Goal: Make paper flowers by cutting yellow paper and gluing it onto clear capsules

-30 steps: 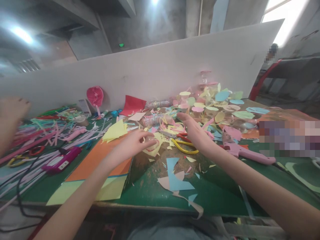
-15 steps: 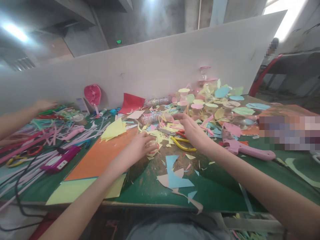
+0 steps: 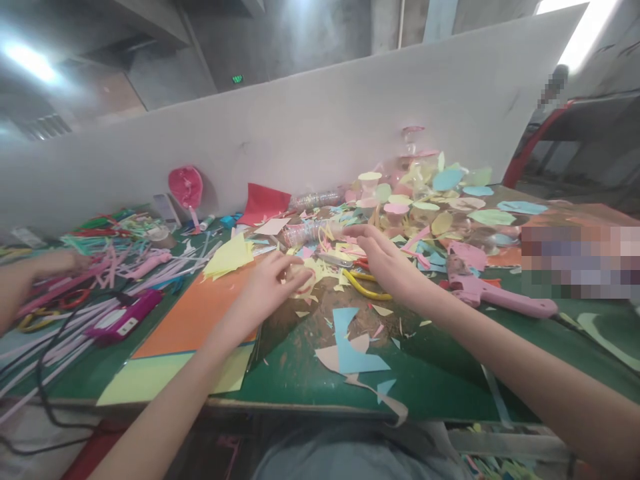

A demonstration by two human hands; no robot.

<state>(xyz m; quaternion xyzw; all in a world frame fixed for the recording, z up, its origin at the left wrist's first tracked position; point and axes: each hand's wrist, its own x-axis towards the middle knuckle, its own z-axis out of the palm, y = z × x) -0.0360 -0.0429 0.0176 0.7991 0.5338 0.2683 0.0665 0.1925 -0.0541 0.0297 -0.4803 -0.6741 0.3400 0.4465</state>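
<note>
On a green workbench [image 3: 425, 393], left grip [image 3: 265, 283] clenching yellow paper scraps [image 3: 317, 273], right grip [image 3: 385, 260] released

Wearer's body: bare left hand [image 3: 263, 287], right hand [image 3: 387, 263] and forearms [image 3: 540, 360]; grey-blue shirt [image 3: 345, 457] at lower edge.

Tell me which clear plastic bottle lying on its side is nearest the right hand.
The front ridged clear bottle, its end by the right hand; the other clear bottle lies farther back, beside the red paper.
</note>
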